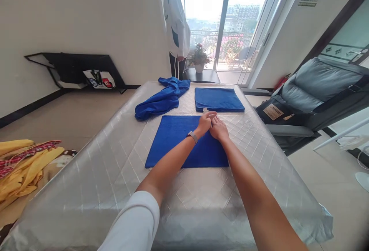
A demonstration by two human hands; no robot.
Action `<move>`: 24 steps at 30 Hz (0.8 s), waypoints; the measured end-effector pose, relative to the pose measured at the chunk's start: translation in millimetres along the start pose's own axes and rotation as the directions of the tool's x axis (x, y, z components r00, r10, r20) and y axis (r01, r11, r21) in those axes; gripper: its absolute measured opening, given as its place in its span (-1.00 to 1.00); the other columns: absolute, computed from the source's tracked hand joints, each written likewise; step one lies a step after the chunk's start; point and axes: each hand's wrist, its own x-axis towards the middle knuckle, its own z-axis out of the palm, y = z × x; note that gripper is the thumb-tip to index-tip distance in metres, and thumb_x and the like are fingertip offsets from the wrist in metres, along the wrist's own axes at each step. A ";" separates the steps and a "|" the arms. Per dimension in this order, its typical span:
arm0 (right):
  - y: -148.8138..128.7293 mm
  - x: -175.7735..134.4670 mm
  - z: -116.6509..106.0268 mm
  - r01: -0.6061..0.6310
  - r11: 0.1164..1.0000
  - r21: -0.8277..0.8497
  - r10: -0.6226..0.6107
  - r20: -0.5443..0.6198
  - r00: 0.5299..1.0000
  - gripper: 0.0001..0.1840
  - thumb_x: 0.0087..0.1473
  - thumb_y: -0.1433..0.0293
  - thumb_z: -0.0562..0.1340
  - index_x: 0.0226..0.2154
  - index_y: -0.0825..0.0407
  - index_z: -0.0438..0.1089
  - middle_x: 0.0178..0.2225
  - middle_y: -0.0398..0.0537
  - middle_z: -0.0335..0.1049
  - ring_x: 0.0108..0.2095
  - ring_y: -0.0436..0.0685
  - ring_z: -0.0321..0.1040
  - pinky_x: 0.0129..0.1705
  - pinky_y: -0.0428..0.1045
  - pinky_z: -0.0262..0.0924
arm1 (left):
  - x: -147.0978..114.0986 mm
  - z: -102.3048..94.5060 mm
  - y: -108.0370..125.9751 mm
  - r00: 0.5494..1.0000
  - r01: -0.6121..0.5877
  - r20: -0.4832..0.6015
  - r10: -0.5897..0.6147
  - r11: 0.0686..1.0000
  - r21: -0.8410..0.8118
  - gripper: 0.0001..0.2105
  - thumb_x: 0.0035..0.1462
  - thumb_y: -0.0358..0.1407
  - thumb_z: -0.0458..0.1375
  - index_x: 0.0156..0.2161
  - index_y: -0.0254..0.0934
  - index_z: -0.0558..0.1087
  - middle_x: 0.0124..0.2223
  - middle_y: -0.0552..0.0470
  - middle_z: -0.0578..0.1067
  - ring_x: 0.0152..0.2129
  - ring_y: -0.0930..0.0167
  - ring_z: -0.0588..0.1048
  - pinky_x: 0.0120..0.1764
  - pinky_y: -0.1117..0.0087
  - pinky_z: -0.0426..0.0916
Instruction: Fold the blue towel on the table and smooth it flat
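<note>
A flat, rectangular blue cloth point(178, 139) lies on the silver quilted cover point(121, 174) before me. At its far right corner my left hand point(205, 123), with a band on the wrist, has its fingers bent together at the cloth's edge; the fingertips are partly hidden. Touching it, my right hand point(219, 128) rests with fingers stretched forward over the same corner. Just beyond my hands is a neatly folded blue cloth stack point(219, 99) with a small pale label at its near edge. A crumpled blue cloth point(163, 99) lies further left.
At the far end, a person point(176, 24) stands beside a potted plant point(198, 60) on a dark chair. A grey recliner point(305, 89) flanks the right side. Yellow and red plaid fabrics point(31, 166) lie at left. A black folded frame point(77, 70) leans by the wall.
</note>
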 end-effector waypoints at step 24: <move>3.1 7.0 6.1 -0.035 0.999 -0.013 0.035 0.014 0.999 -0.29 0.44 0.18 -0.17 0.49 0.15 -0.05 0.53 0.01 -0.16 0.51 0.15 -0.23 0.48 0.09 -0.28 | -35.4 -164.0 15.7 0.998 -0.042 0.047 -0.052 0.079 0.996 -0.32 0.47 0.06 -0.31 0.45 -0.33 0.15 0.49 -0.18 0.11 0.46 0.23 0.03 0.44 0.08 -0.10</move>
